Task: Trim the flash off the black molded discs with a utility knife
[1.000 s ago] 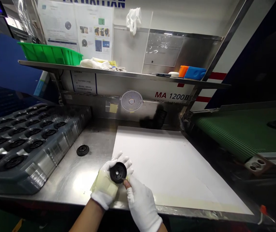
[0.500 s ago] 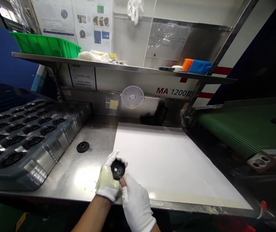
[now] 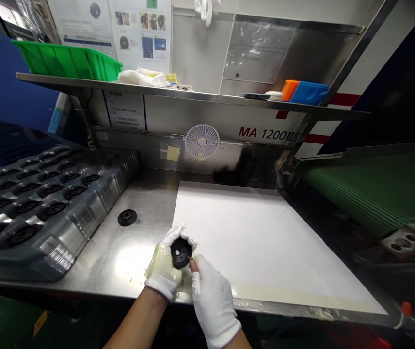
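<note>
My left hand [image 3: 166, 266], in a white glove with yellowish tape across its back, is curled around a small black round part [image 3: 181, 252] and holds it above the front of the steel bench. My right hand [image 3: 212, 300], also gloved in white, has its bare fingertip pinched against the part's lower right edge. A second black round part [image 3: 127, 217] lies loose on the steel surface to the left. The hands are at the left edge of a large white sheet [image 3: 258, 242].
A stack of grey trays [image 3: 40, 203] with several black round parts fills the left side. A shelf [image 3: 193, 97] above carries a green bin [image 3: 65, 60], cloths and orange and blue boxes [image 3: 304, 92]. A small white fan [image 3: 202, 141] is on the back wall; a green conveyor [image 3: 371, 194] runs on the right.
The black part has been tilted and turned slightly in my left hand, my fingers closing more around it. My right fingertip stays at its edge. The view has shifted a little.
</note>
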Available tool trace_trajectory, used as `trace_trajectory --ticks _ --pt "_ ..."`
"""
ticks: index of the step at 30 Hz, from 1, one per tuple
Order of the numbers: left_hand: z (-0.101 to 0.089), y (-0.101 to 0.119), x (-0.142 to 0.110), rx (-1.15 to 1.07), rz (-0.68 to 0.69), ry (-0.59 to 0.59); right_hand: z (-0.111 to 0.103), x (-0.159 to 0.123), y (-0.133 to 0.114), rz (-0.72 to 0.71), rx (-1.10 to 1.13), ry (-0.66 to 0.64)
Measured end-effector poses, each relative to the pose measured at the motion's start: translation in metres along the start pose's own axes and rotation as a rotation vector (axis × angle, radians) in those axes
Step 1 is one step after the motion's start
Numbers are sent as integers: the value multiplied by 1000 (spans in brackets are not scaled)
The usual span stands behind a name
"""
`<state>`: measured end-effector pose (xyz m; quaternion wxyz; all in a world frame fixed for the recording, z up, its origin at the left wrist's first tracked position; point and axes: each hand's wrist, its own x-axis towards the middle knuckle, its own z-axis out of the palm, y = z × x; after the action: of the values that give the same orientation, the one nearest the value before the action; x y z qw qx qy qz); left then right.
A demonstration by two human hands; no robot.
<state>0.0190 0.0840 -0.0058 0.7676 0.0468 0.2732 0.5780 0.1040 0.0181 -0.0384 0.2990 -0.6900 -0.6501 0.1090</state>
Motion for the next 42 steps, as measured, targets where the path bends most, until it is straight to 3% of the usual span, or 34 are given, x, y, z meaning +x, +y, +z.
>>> trace_trajectory --ticks 6,12,24,30,40,42 --pt "-2 0 1 -21 140 12 5 -9 -13 -27 -3 -7" --pt "-10 12 -4 67 -105 -83 -2 -4 -4 -27 34 -25" --pt "-1 1 -1 -44 105 13 4 -11 -14 -8 15 -14" --pt "-7 8 -7 54 -75 -73 -2 -4 -1 -5 4 -10" --pt "-3 -3 -1 7 174 36 6 -12 -17 17 54 -29" --pt "-4 2 -3 47 151 24 5 -11 -17 -4 51 -29"
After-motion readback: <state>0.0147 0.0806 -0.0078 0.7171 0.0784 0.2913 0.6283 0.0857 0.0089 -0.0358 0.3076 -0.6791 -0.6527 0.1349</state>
